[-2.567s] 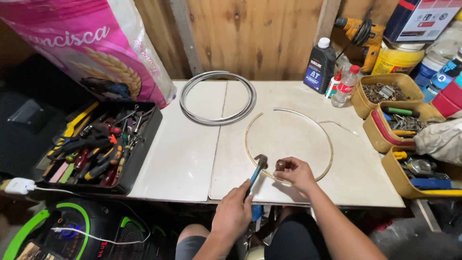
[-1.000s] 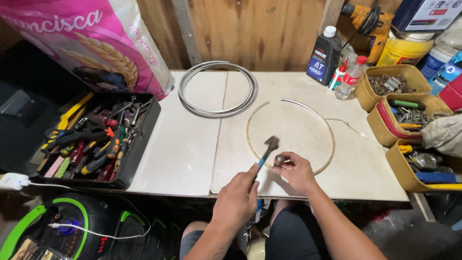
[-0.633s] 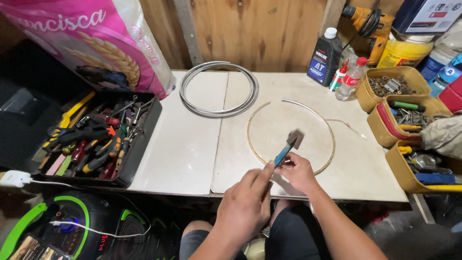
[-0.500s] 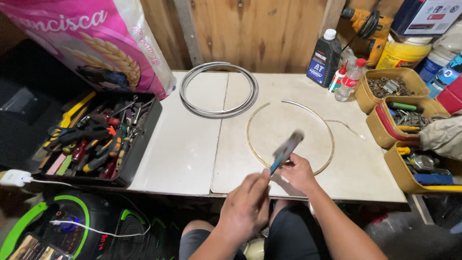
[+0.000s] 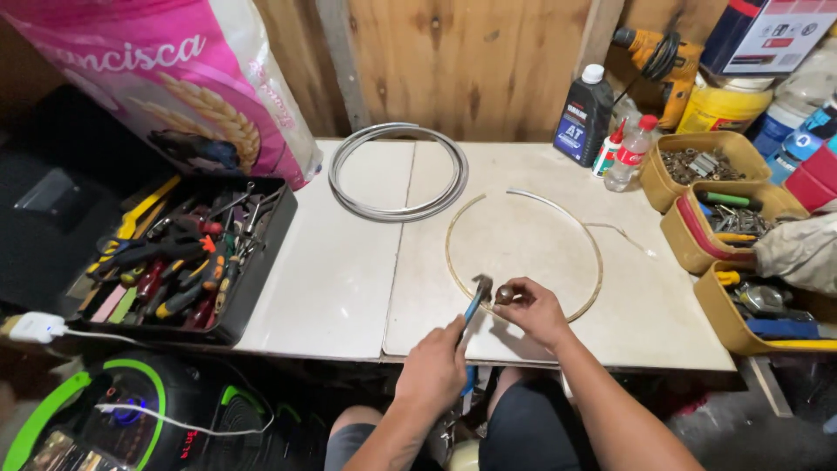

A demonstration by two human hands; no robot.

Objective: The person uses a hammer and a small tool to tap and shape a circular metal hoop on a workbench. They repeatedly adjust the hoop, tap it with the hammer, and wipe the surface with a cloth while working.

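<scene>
My left hand (image 5: 433, 373) grips a blue-handled hammer (image 5: 475, 299) whose head rests down near the front of a thin metal ring (image 5: 523, 253) lying flat on the white table (image 5: 340, 270). My right hand (image 5: 534, 310) pinches a small dark round piece (image 5: 504, 295) against the ring's near edge, right beside the hammer head. A loose wire end trails off the ring toward the right.
A coil of grey wire (image 5: 398, 171) lies at the back of the table. A black tray of hand tools (image 5: 187, 257) sits left. Yellow bins of hardware (image 5: 724, 218) line the right side, with bottles (image 5: 602, 122) behind. A pink sack (image 5: 174, 87) leans at the back left.
The hammer was raised over the ring about half a second ago and has now come down next to the small piece my right hand holds.
</scene>
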